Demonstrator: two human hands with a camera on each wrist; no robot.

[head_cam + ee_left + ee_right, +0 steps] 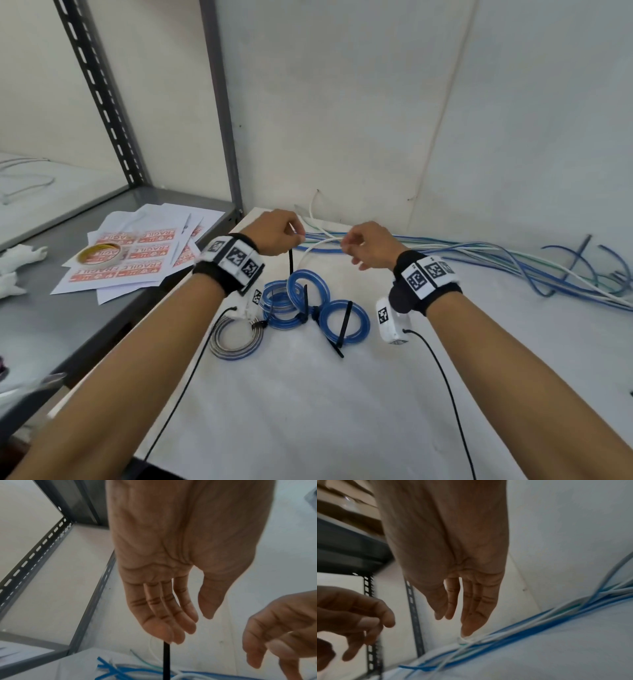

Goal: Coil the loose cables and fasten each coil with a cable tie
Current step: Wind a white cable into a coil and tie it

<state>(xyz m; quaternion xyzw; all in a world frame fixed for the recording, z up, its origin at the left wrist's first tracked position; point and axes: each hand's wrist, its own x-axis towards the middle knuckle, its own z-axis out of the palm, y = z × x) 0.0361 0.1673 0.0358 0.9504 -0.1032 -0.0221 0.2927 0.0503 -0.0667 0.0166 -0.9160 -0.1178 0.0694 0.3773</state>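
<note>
Starting another coil at the table's [308,394] back edge: left hand [278,233] pinches a white cable [317,244] plus a black cable tie [291,262], right hand [368,244] pinches that cable further along, so next is looping it round.

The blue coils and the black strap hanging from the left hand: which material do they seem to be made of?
The blue coils look like plastic-sheathed cable: glossy jackets with pale highlights, bent smoothly into rings. The black strap seems to be a nylon cable tie: thin, flat and matte, hanging straight from the left hand. Neither material is certain by look alone.
</note>
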